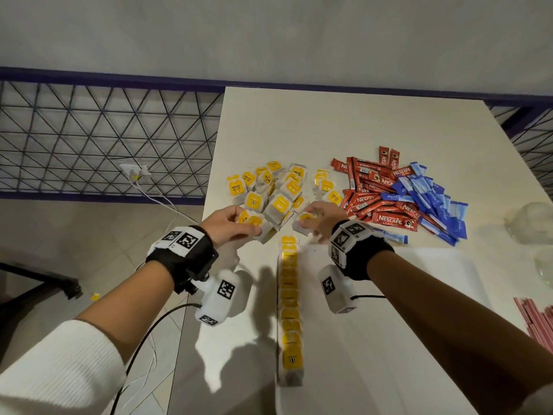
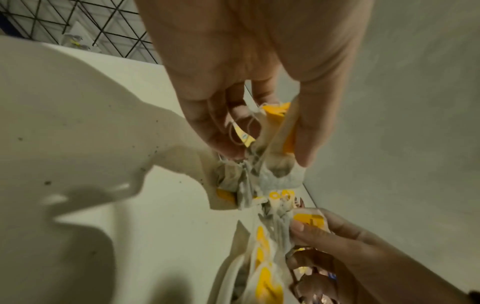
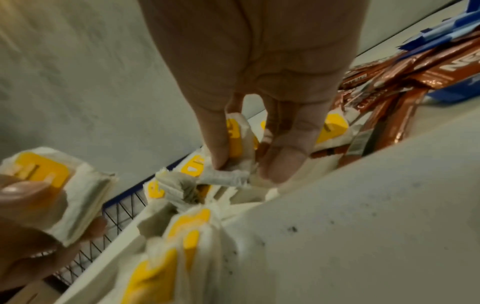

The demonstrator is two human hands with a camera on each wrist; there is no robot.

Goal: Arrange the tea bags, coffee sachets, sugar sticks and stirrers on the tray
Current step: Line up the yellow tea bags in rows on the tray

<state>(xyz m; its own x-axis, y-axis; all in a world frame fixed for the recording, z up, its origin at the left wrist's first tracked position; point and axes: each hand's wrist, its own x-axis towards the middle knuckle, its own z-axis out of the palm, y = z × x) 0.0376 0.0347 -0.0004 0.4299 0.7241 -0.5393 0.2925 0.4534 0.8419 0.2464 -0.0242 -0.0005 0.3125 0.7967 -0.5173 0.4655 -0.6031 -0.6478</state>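
Note:
A heap of yellow-tagged tea bags (image 1: pixel 275 190) lies on the white table, with red coffee sachets (image 1: pixel 380 193) and blue sugar sticks (image 1: pixel 431 199) to its right. A neat row of tea bags (image 1: pixel 290 310) runs down the left side of the white tray (image 1: pixel 434 283). My left hand (image 1: pixel 230 224) pinches a few tea bags (image 2: pixel 280 131) at the heap's near edge. My right hand (image 1: pixel 317 220) pinches a tea bag (image 3: pixel 237 144) between thumb and fingers, just beyond the row's far end. Pink stirrers (image 1: pixel 535 322) lie at the far right.
Clear glass vessels (image 1: pixel 532 223) stand at the table's right edge. A blue wire-mesh rail (image 1: pixel 104 139) runs behind and left of the table, with a wall socket and white cable (image 1: pixel 136 172) on the floor side. The table's left edge drops to tiled floor.

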